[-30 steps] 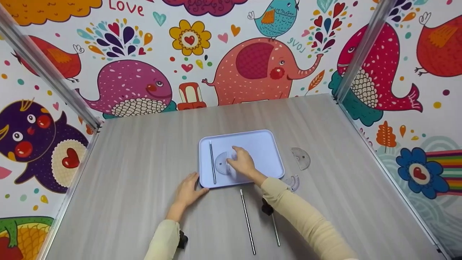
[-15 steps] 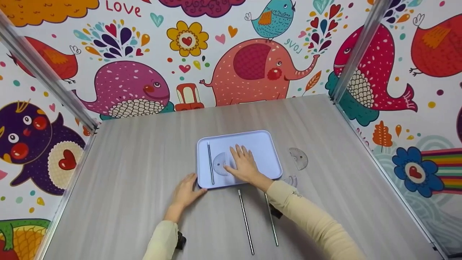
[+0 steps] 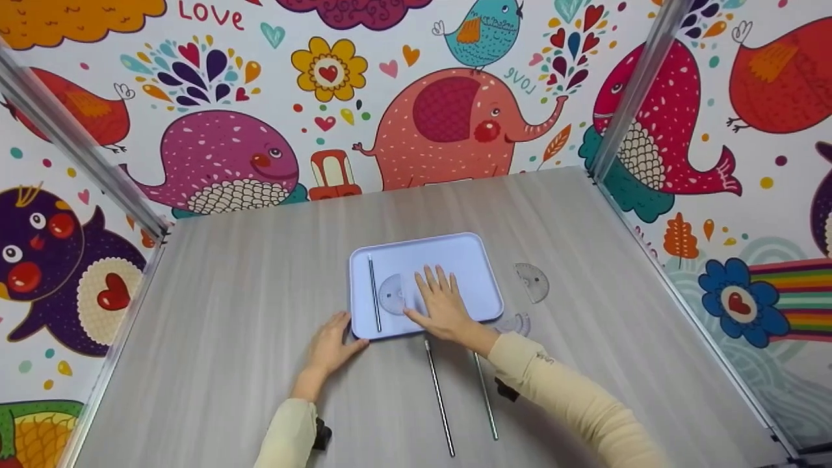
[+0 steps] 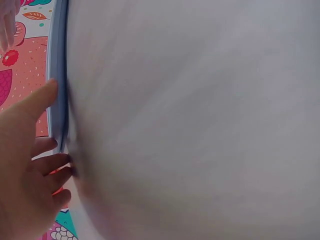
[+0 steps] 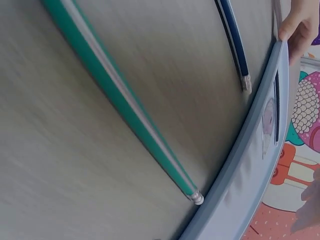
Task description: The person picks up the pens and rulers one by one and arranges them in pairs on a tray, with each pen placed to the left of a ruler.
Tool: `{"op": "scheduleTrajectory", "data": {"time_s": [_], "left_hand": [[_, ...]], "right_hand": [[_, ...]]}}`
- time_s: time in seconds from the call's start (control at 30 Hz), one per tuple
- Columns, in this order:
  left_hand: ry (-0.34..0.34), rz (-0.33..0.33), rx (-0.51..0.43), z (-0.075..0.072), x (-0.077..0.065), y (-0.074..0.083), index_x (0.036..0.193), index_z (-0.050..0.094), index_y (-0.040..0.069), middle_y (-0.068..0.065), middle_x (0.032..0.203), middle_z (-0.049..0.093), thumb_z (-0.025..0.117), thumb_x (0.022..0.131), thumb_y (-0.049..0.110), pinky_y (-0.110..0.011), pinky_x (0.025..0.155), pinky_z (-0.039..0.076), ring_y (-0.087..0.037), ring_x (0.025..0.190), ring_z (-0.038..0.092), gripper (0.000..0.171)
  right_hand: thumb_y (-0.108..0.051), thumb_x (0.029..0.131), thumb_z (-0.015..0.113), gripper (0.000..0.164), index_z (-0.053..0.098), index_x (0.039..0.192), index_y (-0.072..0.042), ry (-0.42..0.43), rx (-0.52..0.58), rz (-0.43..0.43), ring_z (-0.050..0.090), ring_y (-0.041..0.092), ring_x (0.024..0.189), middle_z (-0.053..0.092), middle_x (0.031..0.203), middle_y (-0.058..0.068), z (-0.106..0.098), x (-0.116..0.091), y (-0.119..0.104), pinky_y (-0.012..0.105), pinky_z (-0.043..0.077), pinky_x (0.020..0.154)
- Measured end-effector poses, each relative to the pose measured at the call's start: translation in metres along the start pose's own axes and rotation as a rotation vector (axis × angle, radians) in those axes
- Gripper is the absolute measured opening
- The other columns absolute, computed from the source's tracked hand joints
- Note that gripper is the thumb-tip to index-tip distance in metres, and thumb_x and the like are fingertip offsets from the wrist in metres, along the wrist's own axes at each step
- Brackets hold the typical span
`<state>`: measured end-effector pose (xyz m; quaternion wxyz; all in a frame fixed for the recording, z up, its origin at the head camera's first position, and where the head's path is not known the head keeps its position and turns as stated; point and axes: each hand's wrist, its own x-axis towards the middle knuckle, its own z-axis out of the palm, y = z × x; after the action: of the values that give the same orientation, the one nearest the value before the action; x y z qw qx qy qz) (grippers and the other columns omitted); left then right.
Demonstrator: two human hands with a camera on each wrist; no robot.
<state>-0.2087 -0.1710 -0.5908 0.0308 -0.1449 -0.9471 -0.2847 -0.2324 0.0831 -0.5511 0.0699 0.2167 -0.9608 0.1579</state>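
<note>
Clock: head view, 12 away from the person.
Tray: on the bench, lavender, long axis running a little past 8 to a little past 2.
Left hand: at the tray's 7–8 o'clock corner, thumb touching the near rim, fingers loosely bent by the side.
Right hand: flattened over the tray, fingers spread, tips towards 12, thumb towards 10; contact with the tray floor cannot be told.
Both hands: apart, one on each side of the tray protractor.
Tray protractor: clear, curve facing 9, long axis about 12 to 6, just beside the right thumb; its 3 o'clock edge is hard to make out.
Tray pencil: dark, 9 o'clock side of the tray, long axis about 12 to 6.
Blue pencil: on the bench at the tray's 6, pale end towards the tray.
Green pencil: at 5, roughly parallel; in head view its upper end is lost under the right wrist.
Outer protractor: at 3, straight edge 11 to 5.
Lower protractor: at 4, partly covered by the right sleeve.
Left wrist view: mostly blurred grey; only a strip of tray shows.
</note>
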Motion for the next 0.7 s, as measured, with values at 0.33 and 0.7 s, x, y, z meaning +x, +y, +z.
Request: {"op": "scheduleTrajectory", "data": {"time_s": [0.33,0.7], "left_hand": [[-0.005,-0.003,-0.004,0.000,-0.001,0.000,0.123,0.049,-0.011,-0.031,0.125,0.048,0.071,0.076,0.031,-0.053,0.101,0.032,-0.043,0.119,0.042,0.067],[-0.001,0.000,0.007,0.001,0.000,0.000,0.124,0.049,-0.009,-0.029,0.126,0.048,0.070,0.076,0.033,-0.051,0.101,0.032,-0.042,0.119,0.042,0.067]], "right_hand": [[-0.057,0.086,0.042,0.079,0.032,0.139,0.001,0.003,-0.014,-0.042,0.020,0.042,0.132,0.028,0.143,0.023,-0.003,-0.024,-0.009,0.059,0.015,0.106],[-0.054,0.084,0.048,0.080,0.032,0.138,0.002,0.017,-0.054,-0.084,0.020,0.040,0.133,0.029,0.143,0.022,-0.008,-0.048,-0.008,0.058,0.015,0.106]]}}
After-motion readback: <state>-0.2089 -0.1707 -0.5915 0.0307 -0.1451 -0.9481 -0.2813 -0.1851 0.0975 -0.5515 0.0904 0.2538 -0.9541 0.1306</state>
